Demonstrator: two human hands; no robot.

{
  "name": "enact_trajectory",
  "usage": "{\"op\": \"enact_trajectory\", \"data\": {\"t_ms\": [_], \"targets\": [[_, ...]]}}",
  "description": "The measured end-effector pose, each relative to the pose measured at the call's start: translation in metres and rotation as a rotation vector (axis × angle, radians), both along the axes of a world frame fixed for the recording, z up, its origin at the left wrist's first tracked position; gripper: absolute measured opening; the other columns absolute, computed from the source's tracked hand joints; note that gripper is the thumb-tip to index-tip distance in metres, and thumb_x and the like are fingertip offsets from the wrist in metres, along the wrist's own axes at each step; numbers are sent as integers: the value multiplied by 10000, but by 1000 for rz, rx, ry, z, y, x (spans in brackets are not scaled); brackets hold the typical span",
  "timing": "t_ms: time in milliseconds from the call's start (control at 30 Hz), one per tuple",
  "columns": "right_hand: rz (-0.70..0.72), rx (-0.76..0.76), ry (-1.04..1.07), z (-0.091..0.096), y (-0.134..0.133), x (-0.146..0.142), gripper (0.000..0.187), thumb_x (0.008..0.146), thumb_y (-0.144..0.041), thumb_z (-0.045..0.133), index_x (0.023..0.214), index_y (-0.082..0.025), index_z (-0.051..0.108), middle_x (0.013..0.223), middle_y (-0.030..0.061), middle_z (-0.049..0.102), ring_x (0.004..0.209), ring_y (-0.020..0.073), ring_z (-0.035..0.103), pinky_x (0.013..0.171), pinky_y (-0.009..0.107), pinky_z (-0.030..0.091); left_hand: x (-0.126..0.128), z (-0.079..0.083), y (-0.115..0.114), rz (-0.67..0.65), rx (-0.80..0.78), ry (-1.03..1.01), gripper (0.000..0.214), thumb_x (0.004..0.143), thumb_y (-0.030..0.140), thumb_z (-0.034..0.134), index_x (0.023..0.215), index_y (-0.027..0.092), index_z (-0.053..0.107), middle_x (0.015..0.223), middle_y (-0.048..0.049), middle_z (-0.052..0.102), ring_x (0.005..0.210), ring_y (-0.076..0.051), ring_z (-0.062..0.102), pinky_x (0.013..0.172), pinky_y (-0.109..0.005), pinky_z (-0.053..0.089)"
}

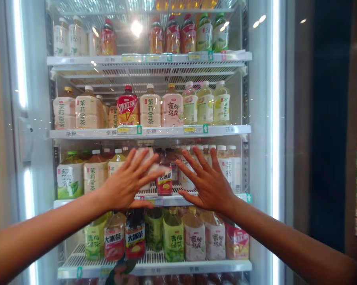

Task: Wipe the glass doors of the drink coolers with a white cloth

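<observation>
Both arms reach forward toward a lit drinks fridge. My left hand (pixel 127 180) is open, its fingers spread, and it holds nothing. Level with it, my right hand (pixel 209 178) is open too, palm away from me, nothing in it. Between the two hands shows a dark-red bottle of iced tea (pixel 165 184) on the third shelf. White-labelled bottles (pixel 229 168) stand behind and beside my right hand. A green-labelled tea bottle (pixel 70 178) is left of my left hand. Reflections suggest glass before the shelves; whether the hands touch it I cannot tell.
Above are shelves with large tea bottles (pixel 150 107) and smaller red bottles (pixel 172 35). A lower shelf (pixel 154 270) bears several green, pink and dark bottles. Bright light strips (pixel 275 130) run down both sides. A handle-like fitting (pixel 26 138) is at the left.
</observation>
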State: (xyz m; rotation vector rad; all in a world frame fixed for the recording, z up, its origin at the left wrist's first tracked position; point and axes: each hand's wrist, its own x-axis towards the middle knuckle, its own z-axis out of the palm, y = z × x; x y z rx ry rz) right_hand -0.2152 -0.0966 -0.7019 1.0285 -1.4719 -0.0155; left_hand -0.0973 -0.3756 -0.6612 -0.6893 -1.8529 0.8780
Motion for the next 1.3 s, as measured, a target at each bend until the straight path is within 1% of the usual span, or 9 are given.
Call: {"op": "enact_trajectory", "data": {"t_ms": [133, 200, 333, 400, 600, 833, 1067, 1133, 1300], "targets": [[3, 4, -5, -1, 0, 0, 940, 924, -621, 551, 1641, -279, 48, 1719, 37, 50, 1591, 352, 37, 1263, 702, -11, -15, 55, 12, -9, 288, 165, 880, 910, 785, 328, 1623, 312, 124, 1724, -104, -110, 1573, -415, -102, 1243, -677, -14], [3, 1, -4, 0, 0, 0, 934, 927, -617, 547, 1641, -268, 56, 1719, 44, 53, 1591, 353, 40, 1263, 700, -7, -17, 39, 19, -17, 276, 148, 968, 867, 837, 338, 1627, 281, 111, 1722, -126, -103, 1571, -423, -104, 1247, -674, -2], [7, -1, 2, 0, 0, -1, 914, 936, -615, 537, 1640, -267, 69, 1717, 46, 66, 1593, 344, 40, 1263, 695, -4, -8, -33, 21, 5, 101, 29, 1109, 792, 908, 352, 1625, 205, 145, 1716, -178, 58, 1578, -417, -66, 1264, -632, 51], [11, 0, 1, -1, 1, -1, 909, 937, -614, 537, 1640, -266, 77, 1717, 48, 73, 1593, 346, 40, 1260, 700, 4, -3, -39, 16, 10, 33, -25, 1078, 807, 896, 343, 1626, 221, 149, 1715, -160, 108, 1585, -389, -50, 1273, -597, 69], [16, 3, 6, -2, 0, -1, 890, 935, -608, 545, 1635, -246, 132, 1721, 56, 67, 1591, 364, 47, 1250, 708, 15, -16, 24, 15, -27, 310, 136, 970, 872, 819, 376, 1630, 283, 94, 1718, -126, -118, 1574, -418, -92, 1250, -669, 23], [2, 6, 0, 0, 2, 0, 893, 941, -611, 528, 1637, -279, 78, 1726, 28, 47, 1595, 344, 33, 1258, 696, 18, 0, -79, 12, 16, 50, -31, 1122, 774, 925, 351, 1625, 219, 162, 1714, -148, 136, 1586, -390, -45, 1273, -584, 56], [-28, -131, -62, -30, -17, 9, 889, 951, -616, 503, 1641, -250, 79, 1725, 48, -9, 1591, 358, -9, 1256, 691, 4, -7, 6, -9, -34, 327, 169, 1011, 858, 838, 370, 1633, 256, 81, 1715, -131, -135, 1574, -420, -93, 1256, -641, 2], [-18, -154, -49, -37, -21, 9, 866, 958, -605, 497, 1640, -247, 101, 1723, 48, 15, 1593, 351, 7, 1259, 684, 11, -8, -11, -7, -30, 336, 169, 1069, 828, 869, 375, 1633, 224, 96, 1708, -159, -143, 1568, -440, -99, 1252, -649, 0], [-2, -140, -48, -35, -19, 7, 898, 941, -605, 536, 1640, -244, 102, 1716, 58, 35, 1590, 366, 30, 1249, 710, 34, 9, -108, -4, 25, 110, -13, 1097, 789, 910, 359, 1626, 227, 167, 1718, -142, 110, 1585, -394, -47, 1275, -567, 25]]}}
